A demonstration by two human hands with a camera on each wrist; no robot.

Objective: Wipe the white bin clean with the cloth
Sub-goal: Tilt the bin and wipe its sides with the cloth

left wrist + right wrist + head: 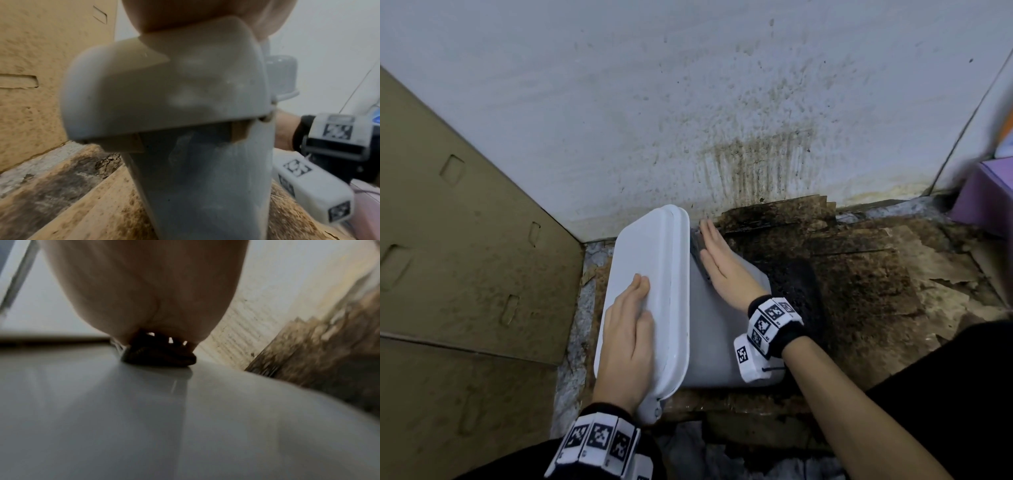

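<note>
The white bin (709, 335) stands on a dirty floor by the wall, its lid (654, 260) closed and seen from above. My left hand (626, 335) lies flat on the lid with straight fingers. My right hand (722, 263) presses a dark grey cloth (700, 253) flat against the bin's side just under the lid rim, fingers straight. In the right wrist view the cloth (160, 356) shows as a dark wad under my palm (144, 288) on the pale bin side (144, 418). The left wrist view looks down the bin's front (195, 178) below the lid (164, 89).
A stained white wall (722, 102) rises right behind the bin. Brown cardboard (465, 257) leans at the left. Dark, soiled, peeling cardboard (842, 267) covers the floor to the right. A purple box (983, 195) sits at the far right.
</note>
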